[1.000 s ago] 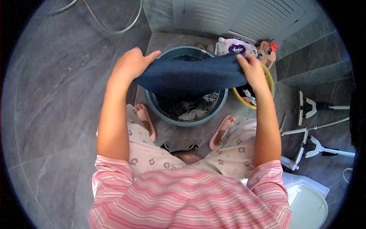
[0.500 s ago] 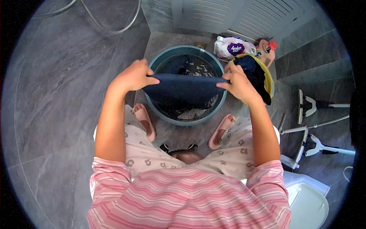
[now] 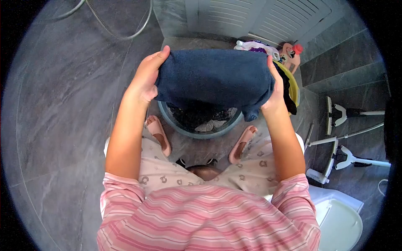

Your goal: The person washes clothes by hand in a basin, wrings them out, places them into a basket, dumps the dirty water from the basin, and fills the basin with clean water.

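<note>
A wet-looking dark blue garment [image 3: 213, 75] is stretched flat between my hands above the basin; its exact kind is unclear. My left hand [image 3: 151, 73] grips its left edge, thumb up along the side. On the right edge, my right hand [image 3: 274, 85] holds it the same way, the fingers mostly behind the cloth. A bunched bit of fabric hangs at its lower right corner. Beneath it stands a teal basin [image 3: 209, 134], mostly covered by the cloth. Dark water and a pale grey cloth piece [image 3: 210, 125] show in the basin's near part.
Right of the basin, a yellow tub [image 3: 295, 90] holds dark clothes. Behind it stand a white and purple detergent bottle [image 3: 255, 46] and a pink bottle with a red cap [image 3: 290, 55]. Mops [image 3: 347, 159] lie at the right. A shower hose [image 3: 121, 35] hangs upper left.
Both hands have risen away from the basin and turned, thumbs now upward. The garment went from hanging as a folded band to a broad panel facing me, covering more of the basin.
</note>
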The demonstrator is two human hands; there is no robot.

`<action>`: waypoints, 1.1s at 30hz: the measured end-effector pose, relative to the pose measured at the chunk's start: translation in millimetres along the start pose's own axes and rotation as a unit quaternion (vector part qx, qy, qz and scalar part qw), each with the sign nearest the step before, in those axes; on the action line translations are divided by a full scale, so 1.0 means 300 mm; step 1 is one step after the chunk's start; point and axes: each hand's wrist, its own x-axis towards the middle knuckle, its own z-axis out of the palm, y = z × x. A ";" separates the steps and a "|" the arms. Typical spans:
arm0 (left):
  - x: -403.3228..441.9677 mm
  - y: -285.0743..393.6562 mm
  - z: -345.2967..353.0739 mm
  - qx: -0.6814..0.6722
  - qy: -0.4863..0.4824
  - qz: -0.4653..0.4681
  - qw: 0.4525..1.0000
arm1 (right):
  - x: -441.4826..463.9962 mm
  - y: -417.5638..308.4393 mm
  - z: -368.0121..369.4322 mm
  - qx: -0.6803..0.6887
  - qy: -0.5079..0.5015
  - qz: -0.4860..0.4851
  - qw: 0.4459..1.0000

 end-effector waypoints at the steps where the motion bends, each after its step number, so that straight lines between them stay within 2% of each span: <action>1: -0.001 0.004 0.006 -0.028 -0.005 0.000 1.000 | 0.001 0.002 0.009 0.001 0.000 0.000 1.000; 3: -0.003 0.016 0.017 -0.056 -0.008 -0.001 0.998 | 0.003 0.005 0.022 0.071 -0.069 0.001 0.995; 4: 0.001 0.019 0.019 -0.085 -0.019 -0.004 0.996 | 0.005 0.007 0.026 0.070 -0.069 0.002 0.995; 6: 0.005 0.027 0.020 -0.113 -0.030 -0.009 0.993 | 0.006 0.007 0.040 0.104 -0.131 0.018 0.986; 13: -0.026 0.059 0.041 -0.159 -0.048 -0.035 0.985 | -0.009 0.014 0.085 0.123 -0.127 -0.003 0.984; 15: -0.017 0.044 0.045 -0.178 -0.052 -0.051 0.981 | -0.020 0.016 0.104 0.081 -0.073 -0.029 0.994; 17: 0.018 -0.012 0.047 -0.162 0.025 -0.017 0.986 | -0.061 0.043 0.147 0.054 -0.097 -0.016 0.994; 18: 0.033 -0.045 0.069 -0.121 0.066 0.041 0.990 | -0.083 0.059 0.177 0.028 -0.121 -0.004 0.992; 19: 0.040 -0.083 0.101 -0.056 0.132 0.109 0.984 | -0.094 0.084 0.214 -0.114 -0.137 -0.040 0.983; 21: 0.056 -0.152 0.144 -0.037 0.140 0.115 0.983 | -0.107 0.149 0.213 -0.359 -0.060 -0.120 0.924; 22: 0.059 -0.184 0.158 0.004 0.168 0.090 0.982 | -0.100 0.179 0.228 -0.531 -0.088 -0.210 0.816; 23: 0.056 -0.213 0.177 0.047 0.195 0.065 0.977 | -0.093 0.206 0.248 -0.675 -0.112 -0.292 0.669; 24: 0.040 -0.262 0.190 0.005 0.127 0.085 0.988 | -0.045 0.254 0.223 -0.686 -0.113 -0.431 0.576; 25: 0.074 -0.383 0.136 0.037 0.042 0.116 0.992 | 0.000 0.277 0.196 -0.687 -0.087 -0.475 0.544; 26: 0.030 -0.349 0.208 -0.083 0.110 0.048 0.989 | 0.034 0.279 0.173 -0.694 -0.042 -0.495 0.521; 27: -0.020 -0.302 0.283 -0.201 0.173 -0.022 0.964 | 0.066 0.276 0.153 -0.699 0.003 -0.514 0.496; 28: -0.020 -0.287 0.294 -0.146 0.213 -0.040 0.965 | 0.100 0.262 0.134 -0.697 0.031 -0.532 0.480; 29: -0.018 -0.283 0.298 -0.102 0.218 -0.038 0.970 | 0.132 0.245 0.111 -0.694 0.071 -0.522 0.491; 31: -0.038 -0.239 0.317 -0.080 0.245 -0.034 0.966 | 0.153 0.236 0.114 -0.670 0.127 -0.493 0.540; 33: -0.039 -0.211 0.307 -0.086 0.236 -0.015 0.968 | 0.129 0.261 0.132 -0.673 0.133 -0.491 0.537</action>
